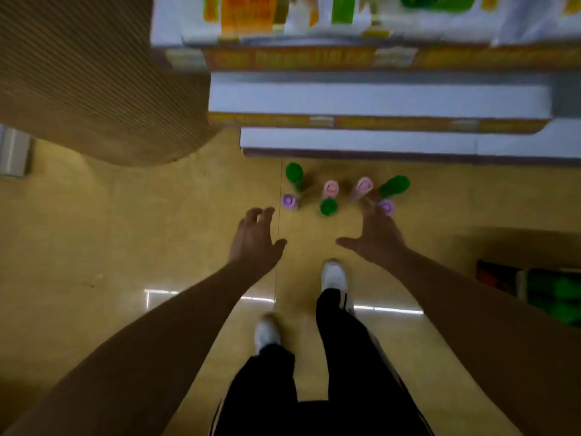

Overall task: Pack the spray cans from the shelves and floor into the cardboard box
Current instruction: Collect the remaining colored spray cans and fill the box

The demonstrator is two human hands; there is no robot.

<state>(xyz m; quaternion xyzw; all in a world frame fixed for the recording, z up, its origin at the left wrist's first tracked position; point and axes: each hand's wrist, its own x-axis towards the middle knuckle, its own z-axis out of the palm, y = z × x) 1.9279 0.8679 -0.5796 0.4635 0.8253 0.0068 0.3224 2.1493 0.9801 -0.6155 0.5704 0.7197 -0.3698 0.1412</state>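
The spray cans (329,189) stood clustered on the floor (141,234) at twelve o'clock, just before the shelves (377,100); the cardboard box (78,77) sat at ten o'clock, well apart from them.

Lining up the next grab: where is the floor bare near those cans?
Bare floor left of the cans, up to the cardboard box, and between left hand and right hand. Crowded: seven cans bunched before the bottom shelf, tight gaps.

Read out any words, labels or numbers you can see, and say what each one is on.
No text is legible.
Yellow shelf-edge strips: printed, too blurred to read.
White shelf tags: too blurred.
Packages on the top shelf: coloured print, unreadable.
Spray cans on the floor: no label readable.
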